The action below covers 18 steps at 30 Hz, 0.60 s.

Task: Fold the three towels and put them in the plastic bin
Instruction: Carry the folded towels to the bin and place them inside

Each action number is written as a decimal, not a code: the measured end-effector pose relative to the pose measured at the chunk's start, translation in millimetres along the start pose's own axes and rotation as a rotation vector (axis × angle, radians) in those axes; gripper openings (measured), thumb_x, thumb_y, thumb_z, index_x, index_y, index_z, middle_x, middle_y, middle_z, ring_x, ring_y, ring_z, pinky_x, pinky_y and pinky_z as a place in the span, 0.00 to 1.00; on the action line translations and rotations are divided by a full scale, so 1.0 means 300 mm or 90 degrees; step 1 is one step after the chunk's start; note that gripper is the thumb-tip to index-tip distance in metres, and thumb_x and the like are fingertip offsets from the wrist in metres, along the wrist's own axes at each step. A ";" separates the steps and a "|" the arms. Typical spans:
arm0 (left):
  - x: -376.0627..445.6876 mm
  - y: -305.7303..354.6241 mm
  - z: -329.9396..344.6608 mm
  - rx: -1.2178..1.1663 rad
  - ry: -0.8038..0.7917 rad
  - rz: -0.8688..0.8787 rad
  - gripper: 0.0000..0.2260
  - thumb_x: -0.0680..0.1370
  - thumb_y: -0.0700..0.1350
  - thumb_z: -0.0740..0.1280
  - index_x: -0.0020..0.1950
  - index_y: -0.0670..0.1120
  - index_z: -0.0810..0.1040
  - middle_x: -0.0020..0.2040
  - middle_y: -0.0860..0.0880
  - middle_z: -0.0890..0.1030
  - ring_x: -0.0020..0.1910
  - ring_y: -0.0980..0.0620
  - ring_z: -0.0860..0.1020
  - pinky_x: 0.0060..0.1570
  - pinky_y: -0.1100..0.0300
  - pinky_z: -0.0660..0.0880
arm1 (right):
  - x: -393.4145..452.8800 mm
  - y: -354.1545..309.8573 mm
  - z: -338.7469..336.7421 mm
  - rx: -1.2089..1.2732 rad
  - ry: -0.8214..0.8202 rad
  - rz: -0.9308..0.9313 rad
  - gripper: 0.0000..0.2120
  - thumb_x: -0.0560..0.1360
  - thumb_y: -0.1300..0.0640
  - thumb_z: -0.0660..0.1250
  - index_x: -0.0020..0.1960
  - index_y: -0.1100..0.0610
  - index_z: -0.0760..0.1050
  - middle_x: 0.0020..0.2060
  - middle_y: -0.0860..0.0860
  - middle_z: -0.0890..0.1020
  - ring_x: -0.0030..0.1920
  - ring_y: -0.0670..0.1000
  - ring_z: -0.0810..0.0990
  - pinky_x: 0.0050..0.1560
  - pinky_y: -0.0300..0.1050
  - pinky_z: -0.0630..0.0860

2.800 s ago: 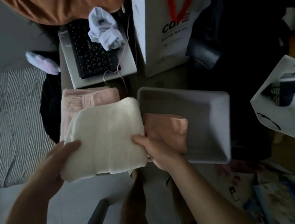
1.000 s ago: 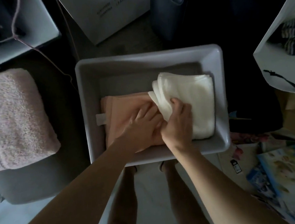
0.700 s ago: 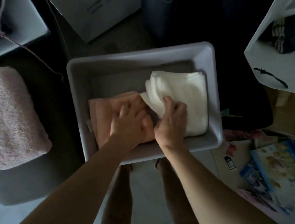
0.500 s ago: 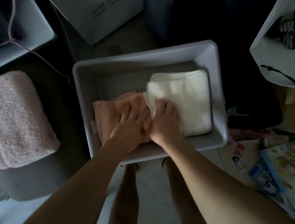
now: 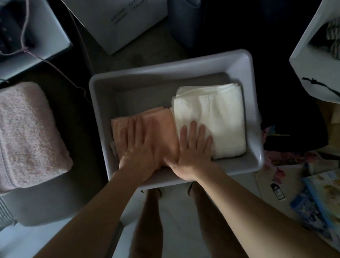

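A grey plastic bin (image 5: 245, 66) stands in the middle. Inside it, a folded peach towel (image 5: 164, 119) lies at the left and a folded white towel (image 5: 220, 112) lies at the right, side by side. My left hand (image 5: 142, 147) presses flat on the peach towel with straight fingers. My right hand (image 5: 193, 147) lies flat on the near left part of the white towel, fingers spread. A folded pale pink towel (image 5: 17, 136) rests outside the bin, on the surface to the left.
A laptop (image 5: 15, 33) with a thin cord (image 5: 58, 70) sits at the top left. A white paper bag (image 5: 119, 16) stands behind the bin, another white bag (image 5: 322, 55) at the right. Books and papers (image 5: 323, 204) lie on the floor at lower right.
The white towel went from my hands into the bin beside the peach one. My right hand let go of its edge, and both hands have flattened onto the towels.
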State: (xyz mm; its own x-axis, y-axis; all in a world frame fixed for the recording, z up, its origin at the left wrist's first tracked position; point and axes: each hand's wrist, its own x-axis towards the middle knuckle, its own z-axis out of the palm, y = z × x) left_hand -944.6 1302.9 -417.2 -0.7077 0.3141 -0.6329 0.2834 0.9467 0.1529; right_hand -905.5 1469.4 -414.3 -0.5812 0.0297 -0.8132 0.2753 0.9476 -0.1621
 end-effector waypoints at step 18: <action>0.062 -0.049 0.064 0.111 -0.037 0.099 0.44 0.76 0.71 0.54 0.76 0.56 0.26 0.70 0.46 0.16 0.67 0.40 0.16 0.64 0.38 0.19 | 0.038 -0.050 -0.039 -0.055 0.016 -0.192 0.46 0.74 0.33 0.56 0.78 0.48 0.31 0.76 0.51 0.27 0.73 0.58 0.22 0.74 0.63 0.30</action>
State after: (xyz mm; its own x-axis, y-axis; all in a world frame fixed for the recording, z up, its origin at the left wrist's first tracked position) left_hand -949.6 1293.4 -445.9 -0.6100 0.4450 -0.6557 0.4971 0.8593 0.1208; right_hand -925.4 1459.2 -414.6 -0.6463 -0.2503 -0.7209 0.0223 0.9381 -0.3456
